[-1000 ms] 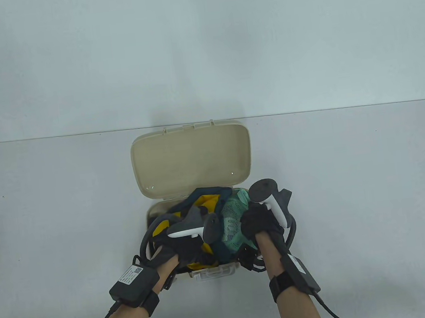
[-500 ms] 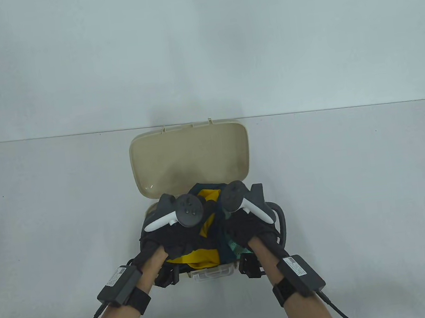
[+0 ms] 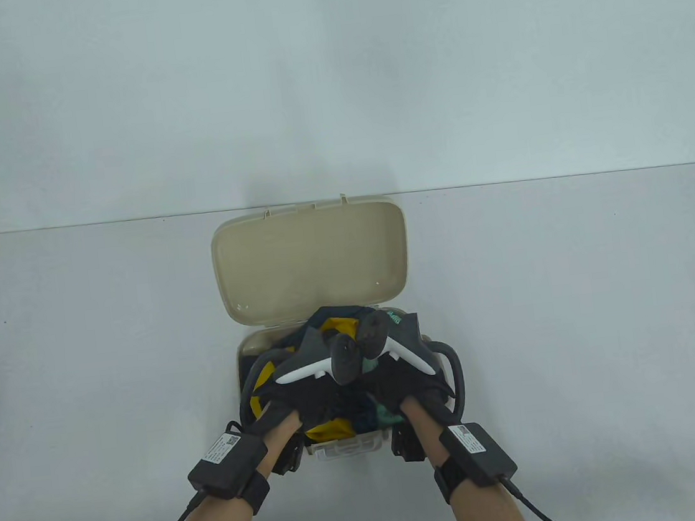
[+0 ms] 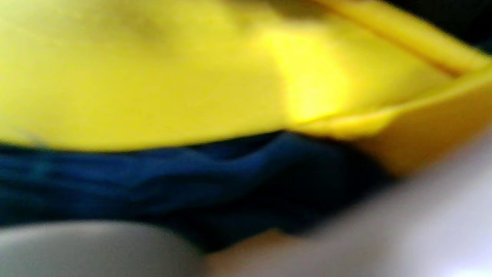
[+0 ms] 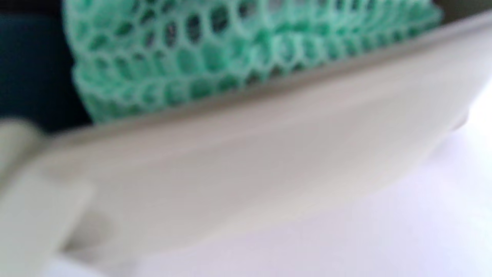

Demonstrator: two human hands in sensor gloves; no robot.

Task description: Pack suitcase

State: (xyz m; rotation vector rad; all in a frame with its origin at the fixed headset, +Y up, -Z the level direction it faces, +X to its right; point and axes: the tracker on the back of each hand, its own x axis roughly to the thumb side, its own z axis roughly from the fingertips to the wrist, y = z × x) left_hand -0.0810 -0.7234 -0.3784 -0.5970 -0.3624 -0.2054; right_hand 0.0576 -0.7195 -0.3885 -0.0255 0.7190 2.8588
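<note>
- Pressing down together, the left hand [image 3: 304, 403] and right hand [image 3: 409, 385] lie on the clothes [image 3: 336, 327] heaped in the suitcase [image 3: 251, 347], probably so the open lid [image 3: 313, 258] can close; I cannot tell whether the fingers grip.
- Left wrist view: yellow cloth [image 4: 153, 77] over blue cloth [image 4: 173, 181], blurred.
- Right wrist view: green mesh [image 5: 215, 57] behind the case wall [image 5: 269, 161]. The wrist-box labels are unreadable.
</note>
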